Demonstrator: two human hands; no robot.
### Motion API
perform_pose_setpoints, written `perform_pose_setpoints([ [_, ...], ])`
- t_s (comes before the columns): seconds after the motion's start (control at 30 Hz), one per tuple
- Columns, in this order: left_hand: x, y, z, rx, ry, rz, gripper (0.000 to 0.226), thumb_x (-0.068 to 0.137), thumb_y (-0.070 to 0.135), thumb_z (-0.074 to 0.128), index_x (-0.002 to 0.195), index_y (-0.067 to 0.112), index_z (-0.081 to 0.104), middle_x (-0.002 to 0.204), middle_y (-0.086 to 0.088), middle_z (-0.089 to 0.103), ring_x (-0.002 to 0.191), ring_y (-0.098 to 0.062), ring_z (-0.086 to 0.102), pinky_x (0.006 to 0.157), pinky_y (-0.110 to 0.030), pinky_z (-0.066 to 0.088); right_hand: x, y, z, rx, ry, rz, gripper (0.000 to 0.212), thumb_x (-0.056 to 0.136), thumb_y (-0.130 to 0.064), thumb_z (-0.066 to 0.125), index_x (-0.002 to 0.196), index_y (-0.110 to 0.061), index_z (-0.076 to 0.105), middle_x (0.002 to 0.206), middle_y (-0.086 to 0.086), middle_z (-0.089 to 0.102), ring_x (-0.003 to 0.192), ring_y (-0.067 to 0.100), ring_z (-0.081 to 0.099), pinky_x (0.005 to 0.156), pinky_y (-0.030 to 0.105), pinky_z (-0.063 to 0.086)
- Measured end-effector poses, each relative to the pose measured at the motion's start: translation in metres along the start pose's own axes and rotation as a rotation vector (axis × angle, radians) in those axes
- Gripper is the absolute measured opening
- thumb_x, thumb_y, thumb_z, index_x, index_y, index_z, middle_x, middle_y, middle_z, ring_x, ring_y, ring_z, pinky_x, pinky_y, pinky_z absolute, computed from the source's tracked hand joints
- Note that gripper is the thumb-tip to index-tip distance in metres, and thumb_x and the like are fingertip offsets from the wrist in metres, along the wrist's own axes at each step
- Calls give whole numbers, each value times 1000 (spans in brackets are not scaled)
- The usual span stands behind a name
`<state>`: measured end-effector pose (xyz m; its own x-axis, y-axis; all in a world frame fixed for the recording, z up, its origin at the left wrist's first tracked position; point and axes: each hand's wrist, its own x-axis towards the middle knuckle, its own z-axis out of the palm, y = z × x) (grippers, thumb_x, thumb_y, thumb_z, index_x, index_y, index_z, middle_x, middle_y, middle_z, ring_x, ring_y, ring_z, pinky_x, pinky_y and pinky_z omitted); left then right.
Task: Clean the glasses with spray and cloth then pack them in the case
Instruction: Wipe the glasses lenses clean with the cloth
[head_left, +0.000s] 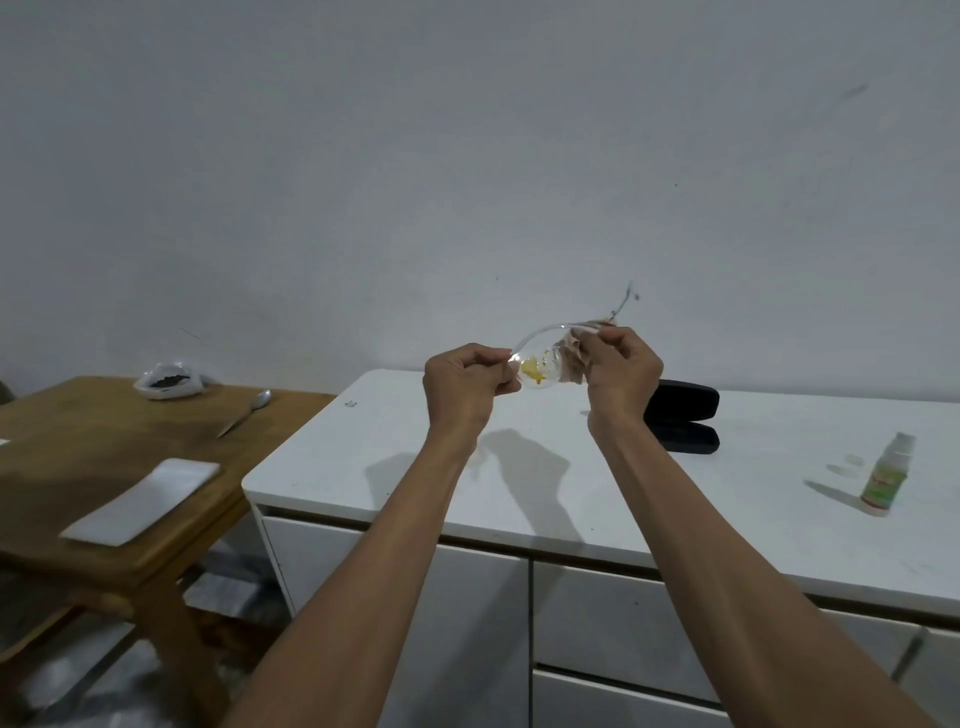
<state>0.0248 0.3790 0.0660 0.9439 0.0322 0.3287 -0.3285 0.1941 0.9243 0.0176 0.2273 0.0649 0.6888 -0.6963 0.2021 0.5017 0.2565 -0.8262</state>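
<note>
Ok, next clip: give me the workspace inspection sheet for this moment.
Surface: white cabinet top, shadows under the arms.
Job's things: clear-framed glasses held up, yellow smudge on one lens; cloth pressed to them; black case open; spray bottle upright, its clear cap beside it.
Clutter: wooden table with plastic bag, spoon, white tray.
Grippers: left hand pinches the frame; right hand holds the cloth.
Cables: nothing seen.
Surroundings: plain wall, some marks.
</note>
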Motion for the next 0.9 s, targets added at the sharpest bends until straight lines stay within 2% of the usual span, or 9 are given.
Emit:
perform_pose_setpoints([
  [0.13, 13, 5, -8, 13, 38, 20, 11, 78, -10, 78, 82, 0, 77, 71, -15, 71, 57, -24, 66, 66, -30, 63, 1, -5, -13, -166, -227, 15, 13, 83, 3, 73, 77, -8, 76, 81, 17, 75, 66, 27, 65, 56, 33, 50],
  [0.3, 19, 7, -20, 50, 31, 0, 13, 76, -10, 80, 81, 2, 78, 67, -12, 72, 56, -23, 64, 63, -28, 61, -4, -8, -29, -261, -434, 46, 9, 83, 12, 67, 77, 5, 70, 60, 15, 68, 51, 30, 61, 59, 38, 50],
  [0.47, 20, 3, -26, 78, 18, -33, 15, 74, -11, 81, 78, 3, 77, 68, -14, 71, 55, -23, 64, 61, -27, 60, -6, -9, -47, -342, -567, 91, 14, 83, 3, 73, 71, 6, 65, 70, 42, 61, 55, 36, 60, 56, 35, 46],
  [0.53, 19, -1, -28, 79, 17, -47, 14, 73, -11, 81, 79, 2, 77, 69, -16, 71, 57, -26, 65, 62, -28, 60, -5, -10, -51, -364, -554, 99, 16, 81, 2, 73, 69, 6, 64, 71, 43, 61, 55, 37, 59, 55, 35, 45],
  [0.6, 17, -4, -30, 77, 24, -62, 14, 74, -10, 81, 81, 1, 78, 71, -18, 71, 60, -27, 65, 64, -29, 61, -2, -9, -54, -375, -506, 89, 17, 82, 2, 73, 69, 9, 64, 66, 35, 63, 54, 36, 58, 52, 33, 45],
  [0.67, 15, -5, -28, 87, 38, -70, 13, 74, -9, 82, 83, 0, 78, 70, -16, 71, 59, -26, 65, 66, -30, 62, -1, -5, -56, -349, -465, 73, 18, 81, 2, 72, 70, 12, 62, 63, 30, 64, 53, 37, 59, 54, 38, 45],
  [0.7, 13, -5, -27, 91, 44, -70, 13, 75, -9, 82, 83, -1, 78, 69, -15, 71, 59, -25, 65, 67, -30, 63, 0, -2, -55, -347, -429, 68, 17, 80, 0, 73, 70, 10, 64, 65, 28, 66, 54, 35, 61, 55, 40, 46],
  [0.8, 9, -3, -21, 89, 73, -66, 12, 77, -9, 80, 87, -4, 77, 70, -15, 71, 58, -24, 65, 68, -31, 64, -2, 9, -52, -342, -242, 46, 9, 84, -7, 77, 75, -5, 74, 68, 10, 70, 56, 21, 61, 52, 28, 46],
  [0.9, 8, -2, -18, 74, 123, -67, 11, 78, -9, 79, 86, -2, 77, 74, -18, 72, 59, -26, 66, 73, -35, 65, -10, 19, -48, -165, -142, 93, 11, 88, -7, 73, 88, 4, 73, 68, 16, 66, 57, 25, 57, 51, 30, 44],
])
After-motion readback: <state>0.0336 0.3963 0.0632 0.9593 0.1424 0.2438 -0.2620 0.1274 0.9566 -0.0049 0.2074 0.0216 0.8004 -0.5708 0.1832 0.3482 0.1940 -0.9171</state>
